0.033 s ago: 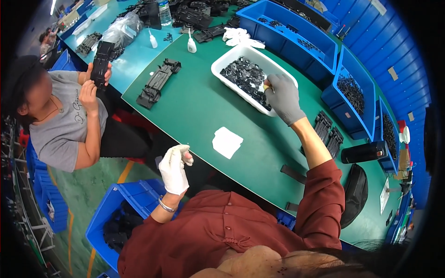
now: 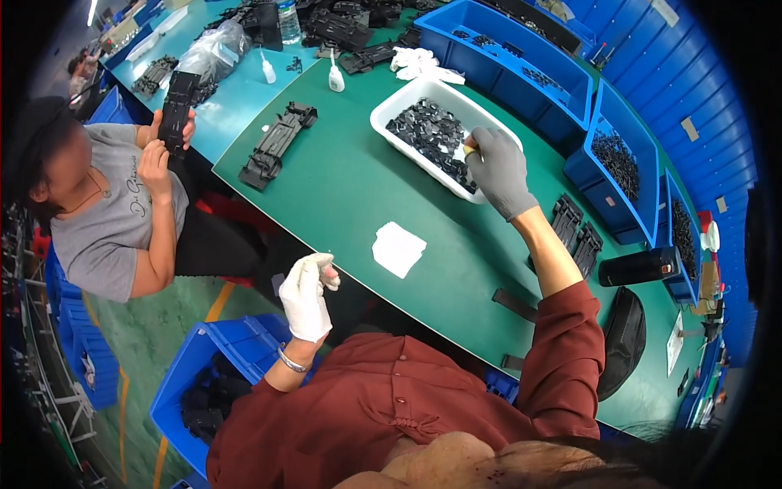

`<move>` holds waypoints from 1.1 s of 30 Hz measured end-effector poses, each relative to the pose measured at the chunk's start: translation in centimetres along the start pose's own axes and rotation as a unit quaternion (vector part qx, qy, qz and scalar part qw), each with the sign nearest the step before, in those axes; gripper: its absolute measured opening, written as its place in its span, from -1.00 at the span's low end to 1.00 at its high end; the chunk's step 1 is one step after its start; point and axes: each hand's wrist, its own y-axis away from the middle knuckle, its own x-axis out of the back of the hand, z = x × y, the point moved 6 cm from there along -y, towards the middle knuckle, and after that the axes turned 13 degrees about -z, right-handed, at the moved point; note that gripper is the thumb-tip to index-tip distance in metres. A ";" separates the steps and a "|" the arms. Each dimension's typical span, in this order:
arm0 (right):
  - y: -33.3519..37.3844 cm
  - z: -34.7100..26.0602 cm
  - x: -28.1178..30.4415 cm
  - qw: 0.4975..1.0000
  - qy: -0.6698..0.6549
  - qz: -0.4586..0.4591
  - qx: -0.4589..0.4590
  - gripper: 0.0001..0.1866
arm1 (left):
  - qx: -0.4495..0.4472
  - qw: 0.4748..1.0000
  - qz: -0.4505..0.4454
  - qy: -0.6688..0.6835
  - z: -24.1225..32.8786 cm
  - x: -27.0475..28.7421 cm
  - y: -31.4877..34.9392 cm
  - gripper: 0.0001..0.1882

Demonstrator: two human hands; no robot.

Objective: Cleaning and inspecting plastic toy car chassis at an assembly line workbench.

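- Wall [image 2: 684, 90], right: blue, ribbed panelling, pale tags [image 2: 690, 128].
- Floor [image 2: 155, 342]: green, marked with yellow lines [image 2: 124, 416].
- Worktop [image 2: 342, 179]: green, adjoining a bluer second worktop [image 2: 228, 122].
- Lighting: bright strip [image 2: 93, 11], upper left.

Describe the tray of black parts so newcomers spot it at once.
Find the blue bins edging the green table. Beside them, partly covered by the gray-gloved right hand, sits the tray of black parts. Unlike those bins, it is white.

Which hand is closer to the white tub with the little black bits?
Right. The right hand is over the right part of the white tub; the left hand is farther off, by the near edge of the green table.
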 end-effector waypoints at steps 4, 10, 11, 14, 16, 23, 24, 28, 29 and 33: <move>1.8 -1.5 2.5 0.997 -0.052 0.064 -0.001 -0.89 | 0.011 1.000 -0.010 -0.013 -0.1 -0.3 0.0 -0.70; 7.6 -6.8 2.9 0.993 -0.107 0.013 0.045 -0.88 | 0.002 1.000 0.015 -0.016 0.0 0.2 -0.3 -0.77; 9.0 -7.1 2.7 0.990 -0.124 0.023 0.057 -0.88 | -0.004 1.000 0.010 -0.013 0.3 -0.1 -0.3 -0.77; 12.2 -7.2 1.0 0.987 -0.156 -0.020 0.035 -0.88 | -0.016 0.998 0.033 -0.042 1.1 -0.2 -0.8 -0.71; 13.7 -6.7 0.1 0.987 -0.159 -0.009 0.033 -0.87 | -0.015 0.998 0.006 -0.057 2.2 -0.5 -2.7 -0.71; 15.5 -4.8 -2.2 0.970 -0.236 -0.037 -0.044 -0.88 | -0.041 0.994 -0.068 -0.075 5.3 -4.2 -20.3 -0.72; 15.4 -5.0 -2.2 0.970 -0.234 -0.038 -0.043 -0.88 | -0.075 0.990 -0.078 -0.095 4.7 -4.1 -23.8 -0.65; 15.5 -5.0 -2.9 0.982 -0.186 -0.014 -0.023 -0.92 | -0.093 0.927 0.061 -0.358 2.7 -4.5 -33.8 -0.45; 15.5 -5.1 -3.1 0.984 -0.179 -0.009 -0.015 -0.93 | -0.101 0.900 0.108 -0.411 1.8 -3.8 -35.4 -0.45; 15.3 -5.7 -2.5 0.986 -0.166 0.005 0.005 -0.91 | -0.041 0.896 0.084 -0.433 -1.1 -2.0 -40.4 -0.50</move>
